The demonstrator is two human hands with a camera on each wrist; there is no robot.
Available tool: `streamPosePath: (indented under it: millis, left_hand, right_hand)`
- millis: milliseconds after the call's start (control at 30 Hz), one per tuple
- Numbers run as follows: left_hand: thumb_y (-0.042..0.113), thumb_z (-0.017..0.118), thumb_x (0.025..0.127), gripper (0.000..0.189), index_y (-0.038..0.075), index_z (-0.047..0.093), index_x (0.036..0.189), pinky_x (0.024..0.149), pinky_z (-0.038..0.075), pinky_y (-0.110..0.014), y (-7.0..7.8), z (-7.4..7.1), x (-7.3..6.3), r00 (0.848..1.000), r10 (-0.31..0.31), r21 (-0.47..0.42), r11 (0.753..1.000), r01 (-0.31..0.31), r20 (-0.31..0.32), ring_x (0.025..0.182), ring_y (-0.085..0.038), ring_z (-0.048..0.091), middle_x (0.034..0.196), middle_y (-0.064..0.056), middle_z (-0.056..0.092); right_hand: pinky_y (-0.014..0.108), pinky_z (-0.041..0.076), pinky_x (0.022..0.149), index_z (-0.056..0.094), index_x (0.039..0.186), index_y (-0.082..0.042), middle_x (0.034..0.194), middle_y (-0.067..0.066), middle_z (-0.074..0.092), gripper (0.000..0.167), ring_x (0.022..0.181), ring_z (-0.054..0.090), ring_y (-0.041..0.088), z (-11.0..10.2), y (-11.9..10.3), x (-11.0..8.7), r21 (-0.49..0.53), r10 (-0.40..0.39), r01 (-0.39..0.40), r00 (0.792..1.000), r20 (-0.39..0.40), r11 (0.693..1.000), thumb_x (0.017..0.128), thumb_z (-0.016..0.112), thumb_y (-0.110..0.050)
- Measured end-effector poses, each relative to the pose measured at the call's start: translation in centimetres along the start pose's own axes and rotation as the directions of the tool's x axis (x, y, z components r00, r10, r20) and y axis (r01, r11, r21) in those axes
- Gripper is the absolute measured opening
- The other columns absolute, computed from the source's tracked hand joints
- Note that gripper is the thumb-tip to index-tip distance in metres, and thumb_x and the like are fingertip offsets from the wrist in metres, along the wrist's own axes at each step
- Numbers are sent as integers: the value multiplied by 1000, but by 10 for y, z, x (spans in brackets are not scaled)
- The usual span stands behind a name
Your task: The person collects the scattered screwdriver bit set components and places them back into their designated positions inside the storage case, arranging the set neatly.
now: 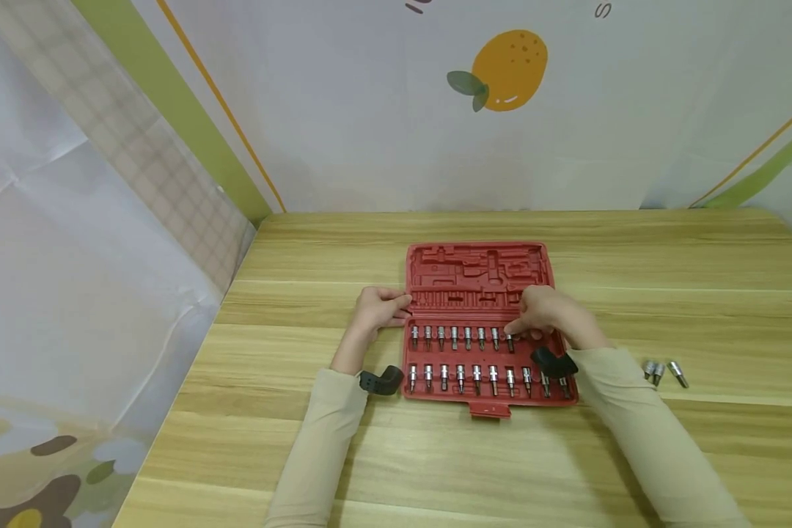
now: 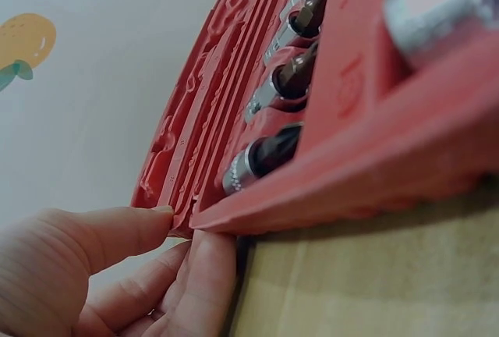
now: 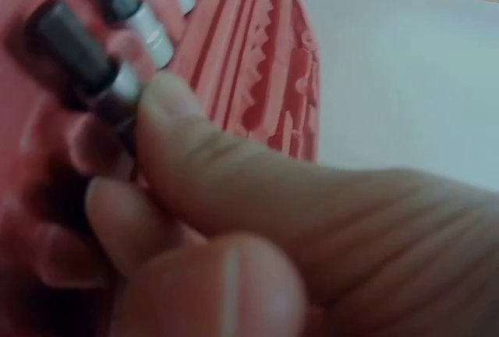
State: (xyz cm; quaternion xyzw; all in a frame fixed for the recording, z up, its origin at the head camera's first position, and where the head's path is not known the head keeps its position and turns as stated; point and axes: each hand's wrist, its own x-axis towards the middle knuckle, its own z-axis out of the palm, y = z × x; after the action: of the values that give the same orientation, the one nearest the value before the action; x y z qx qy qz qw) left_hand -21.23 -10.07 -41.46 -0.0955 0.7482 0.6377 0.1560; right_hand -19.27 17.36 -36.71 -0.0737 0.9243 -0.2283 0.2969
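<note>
Your head camera is looking forward and down from high above the tabletop, taking in its far and left edges. Your left wrist camera is peering low and tilted past your left hand along the red case, and your right wrist camera is closely facing your right hand; all three are sharing the case and pale sheet beyond the far edge.

Red case; silver bit sockets; beige sleeves; yellowish wood-grain table; white backdrop, orange fruit print.
</note>
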Motion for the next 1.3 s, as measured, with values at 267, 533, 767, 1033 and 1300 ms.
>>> streamPosePath:
  millis: [267,533,767,1033,1300]
  left_hand:
    - [6,61,91,30,-11,60,116,67,60,-27,1,1,0,1000,-2,3,1000,2,3,59,-11,63,106,-23,64]
    - [7,60,92,30,-10,60,117,69,60,-29,2,1,-1,1000,-9,2,1000,9,10,60,-12,63,108,-24,64]
    - [8,60,93,31,-11,59,118,71,60,-31,1,0,-1,1000,-17,14,1000,17,14,62,-12,63,109,-25,63]
    - [6,61,91,28,-10,61,114,66,60,-27,1,1,-3,1000,7,18,1000,-7,-8,60,-11,63,105,-24,64]
    - [5,61,91,27,-10,62,113,65,60,-26,2,1,-2,1000,8,13,1000,-8,-16,59,-11,62,104,-24,65]
  right_hand:
    - [20,37,45,58,50,-8,44,-2,48,42,39,36,7,-1,-2,-2,-90,2,-1,1000,7,996,87,69,-28]
    - [21,37,47,61,53,-9,46,-1,51,42,42,39,9,-3,-3,1,-154,42,-41,999,4,987,84,71,-35]
    - [21,39,48,63,53,-8,47,0,54,43,42,42,9,1,-1,1,-165,27,-30,999,-19,986,84,70,-38]
    - [21,37,45,53,49,-12,43,-1,49,45,40,39,9,9,6,-2,-85,-41,33,994,-97,996,84,71,-35]
    - [22,36,42,46,48,-15,43,-2,49,47,39,38,9,9,17,-6,31,-111,118,979,-169,993,87,67,-29]
